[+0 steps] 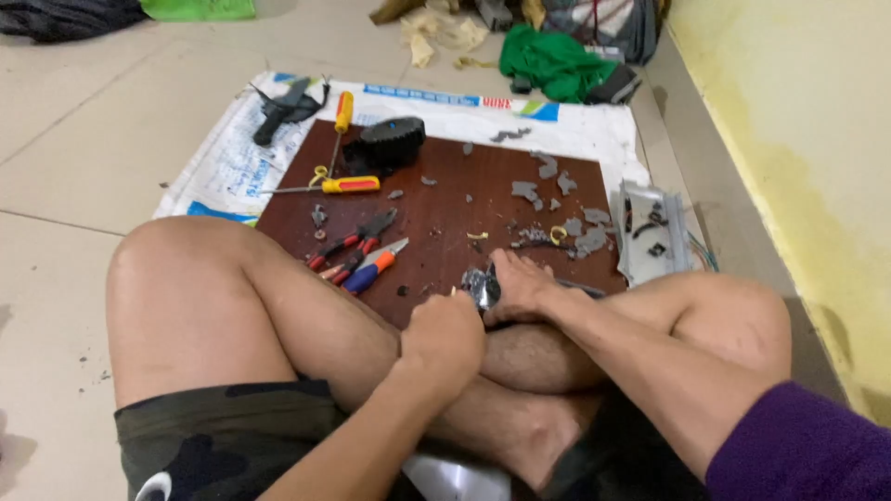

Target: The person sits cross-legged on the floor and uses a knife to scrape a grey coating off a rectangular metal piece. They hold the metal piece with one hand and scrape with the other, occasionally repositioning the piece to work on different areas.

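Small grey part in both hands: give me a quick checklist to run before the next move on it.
1. Grip: left hand and right hand both close around the small grey part - ok.
2. Part supported: held at the near edge of the brown board, above the crossed legs - ok.
3. What the left hand holds against the part: hidden by the fingers - cannot tell.
4. Tools within reach: red-handled pliers and orange-and-blue cutter lie just left of the hands - ok.
5. Board tidy: grey fragments scattered over it - not ok.
6. Bare legs close under the work - not ok.
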